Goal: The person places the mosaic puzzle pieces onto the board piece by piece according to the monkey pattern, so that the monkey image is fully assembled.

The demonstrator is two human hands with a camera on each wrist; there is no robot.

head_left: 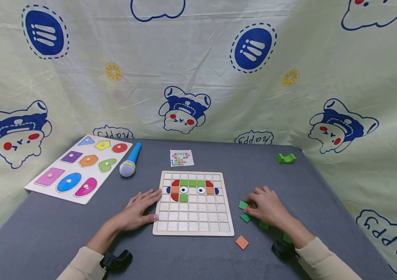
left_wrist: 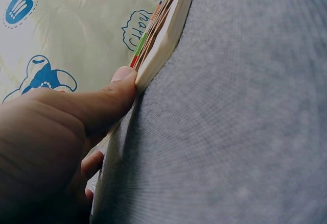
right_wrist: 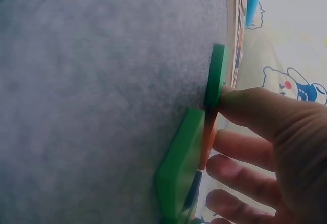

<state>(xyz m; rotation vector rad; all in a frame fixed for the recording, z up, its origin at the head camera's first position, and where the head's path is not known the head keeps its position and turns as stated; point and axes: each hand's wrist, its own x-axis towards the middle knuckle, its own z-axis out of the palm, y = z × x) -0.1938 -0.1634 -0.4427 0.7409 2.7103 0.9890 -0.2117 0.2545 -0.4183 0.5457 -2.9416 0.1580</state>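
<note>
A wooden grid board (head_left: 195,228) bears red, green, orange and blue tiles and two eye tiles in its upper rows. My left hand (head_left: 141,210) rests at the board's left edge, fingers extended; in the left wrist view its thumb (left_wrist: 120,89) touches the board's corner (left_wrist: 148,71). Right of the board, my right hand (head_left: 267,205) pinches a small orange tile (head_left: 251,207) between thumb and fingers, low over the table. Green tiles (head_left: 245,218) lie around those fingertips, and in the right wrist view one green tile (right_wrist: 217,73) stands right by the thumb (right_wrist: 245,106).
A loose orange tile (head_left: 242,242) lies near the board's lower right corner. A printed pattern card (head_left: 182,158) lies behind the board. At the left are a toy microphone (head_left: 130,160) and a shape puzzle (head_left: 58,189); green curved pieces (head_left: 285,158) sit at the far right.
</note>
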